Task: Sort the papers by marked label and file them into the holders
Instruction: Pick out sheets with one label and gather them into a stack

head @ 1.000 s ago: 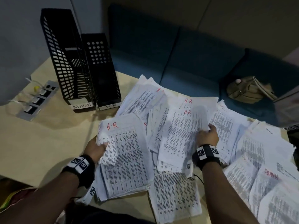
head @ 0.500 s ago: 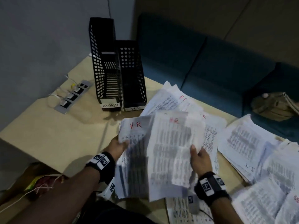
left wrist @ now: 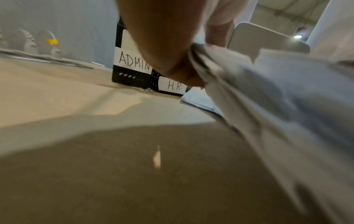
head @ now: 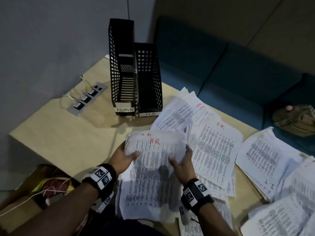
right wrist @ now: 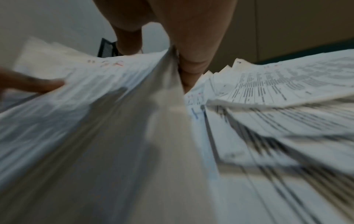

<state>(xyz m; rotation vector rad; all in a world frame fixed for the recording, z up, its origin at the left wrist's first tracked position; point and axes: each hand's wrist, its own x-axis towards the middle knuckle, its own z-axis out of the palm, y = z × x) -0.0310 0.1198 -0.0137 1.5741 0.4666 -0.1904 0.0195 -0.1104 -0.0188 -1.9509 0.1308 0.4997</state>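
Note:
A bundle of printed sheets marked "HR" in red [head: 153,171] is held above the table between both hands. My left hand [head: 125,159] grips its left edge, thumb on top; in the left wrist view the left hand [left wrist: 172,63] pinches the stack's [left wrist: 258,94] edge. My right hand [head: 181,163] grips the right edge, thumb on the print, and in the right wrist view the right hand [right wrist: 191,60] clamps the stack [right wrist: 95,113]. Two black mesh holders stand behind: ADMIN [head: 121,68] on the left, HR [head: 149,79] beside it.
More papers marked HR [head: 214,150] and IT [head: 265,159] are spread over the table's right half. A power strip with plugs [head: 85,98] lies left of the holders. A teal sofa [head: 221,65] with a tan bag [head: 296,119] runs behind. A cardboard box [head: 47,184] sits low left.
My right hand has brought its HR sheet over onto the left hand's stack. Both hands now hold one joined bundle, closer together than before.

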